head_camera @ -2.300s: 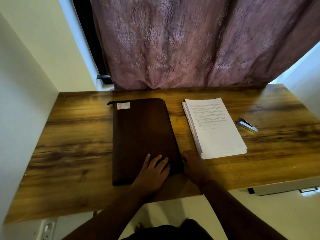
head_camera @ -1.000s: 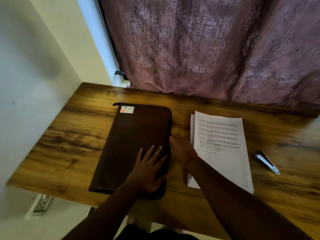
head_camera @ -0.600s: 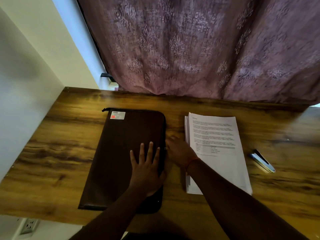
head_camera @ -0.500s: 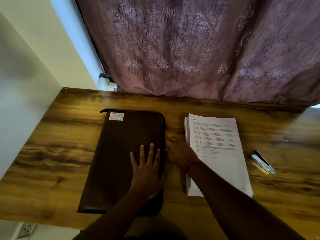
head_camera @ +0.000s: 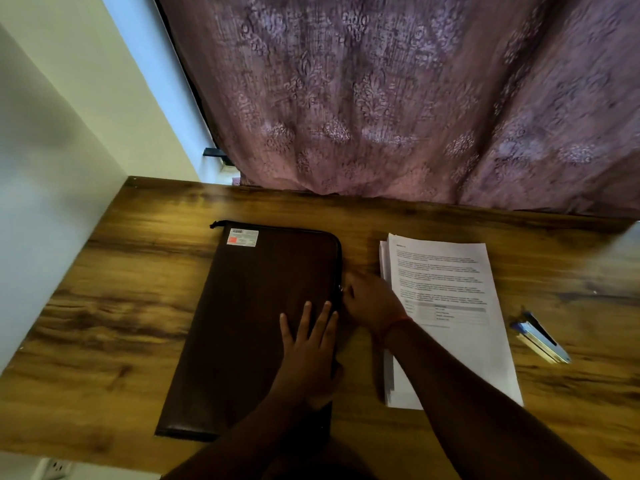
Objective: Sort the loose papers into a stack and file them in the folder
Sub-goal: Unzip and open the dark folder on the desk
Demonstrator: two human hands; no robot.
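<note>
Left hand (head_camera: 309,348) flat, palm down, fingers straight and spread toward 12 o'clock, forearm entering from 6. Right hand (head_camera: 369,301) just beside it at 2 o'clock, fingers curled in a pinch, forearm from 5.

Matt brown leatherette folder (head_camera: 256,317), white paper stack (head_camera: 450,306), glossy wood-grain desk (head_camera: 138,271)
</note>
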